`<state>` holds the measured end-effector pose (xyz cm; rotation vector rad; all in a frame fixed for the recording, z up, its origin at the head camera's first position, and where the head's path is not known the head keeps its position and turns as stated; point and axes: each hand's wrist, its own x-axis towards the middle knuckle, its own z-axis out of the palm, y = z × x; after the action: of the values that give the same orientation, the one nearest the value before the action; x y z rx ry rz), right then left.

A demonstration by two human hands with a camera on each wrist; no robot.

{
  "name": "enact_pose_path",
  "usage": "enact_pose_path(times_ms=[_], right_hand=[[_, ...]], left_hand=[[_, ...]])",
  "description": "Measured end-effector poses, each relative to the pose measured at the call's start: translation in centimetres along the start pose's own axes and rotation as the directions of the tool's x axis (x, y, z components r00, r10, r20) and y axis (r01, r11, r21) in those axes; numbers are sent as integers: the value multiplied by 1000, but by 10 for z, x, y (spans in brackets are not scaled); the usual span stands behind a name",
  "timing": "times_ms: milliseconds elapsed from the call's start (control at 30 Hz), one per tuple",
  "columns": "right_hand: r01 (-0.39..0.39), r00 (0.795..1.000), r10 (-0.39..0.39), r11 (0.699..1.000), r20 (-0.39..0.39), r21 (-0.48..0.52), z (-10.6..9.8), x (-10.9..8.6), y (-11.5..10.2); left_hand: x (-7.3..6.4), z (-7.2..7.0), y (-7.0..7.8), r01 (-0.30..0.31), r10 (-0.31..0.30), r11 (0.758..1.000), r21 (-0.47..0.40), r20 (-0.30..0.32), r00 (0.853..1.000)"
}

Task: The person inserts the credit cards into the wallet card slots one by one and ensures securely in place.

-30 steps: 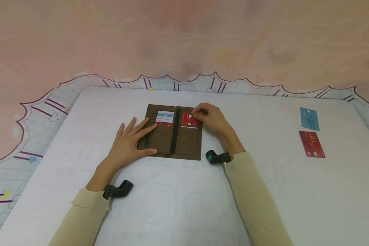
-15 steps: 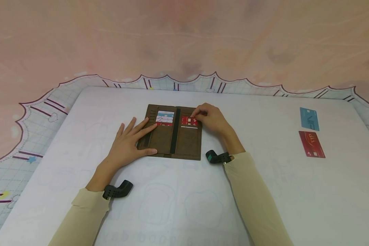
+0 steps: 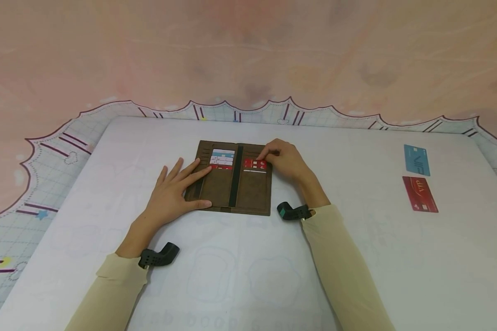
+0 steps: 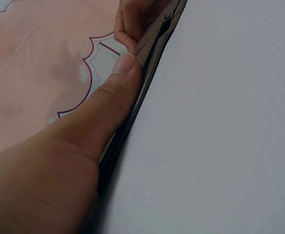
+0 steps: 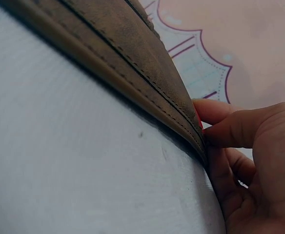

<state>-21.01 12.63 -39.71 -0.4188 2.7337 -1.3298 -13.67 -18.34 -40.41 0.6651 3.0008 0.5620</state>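
Observation:
A brown bifold wallet (image 3: 252,193) lies spread out on the white tabletop in the head view. My left hand (image 3: 167,197) rests flat on its left side, fingers spread and thumb along the near edge. With thumb and index finger, my right hand (image 3: 287,158) pinches a red card (image 3: 249,163) at the upper right panel; the card's lower part is hidden in a slot. Just below it shows a thin white card edge (image 3: 254,171). Several cards (image 3: 221,158) sit stacked in the left panel's slots. The right wrist view shows only a red sliver (image 5: 199,121) between the fingertips.
To the right on the table (image 3: 356,230) lie a blue VIP card (image 3: 417,160) and, nearer, a red VIP card (image 3: 420,194). Behind the table hangs a pinkish patterned cloth (image 3: 248,55) with a scalloped border.
The red card has slid down toward me into its slot, so less of it shows. My right fingertips have moved down with it, while my left hand stays still.

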Motion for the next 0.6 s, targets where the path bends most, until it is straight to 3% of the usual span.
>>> enact_pose_path(times_ms=[600], right_hand=[[86,996,-86,996,-4,27,1,0,1]], left_hand=[[-1,-1,2,-1,1,1000,-17,-12,1000]])
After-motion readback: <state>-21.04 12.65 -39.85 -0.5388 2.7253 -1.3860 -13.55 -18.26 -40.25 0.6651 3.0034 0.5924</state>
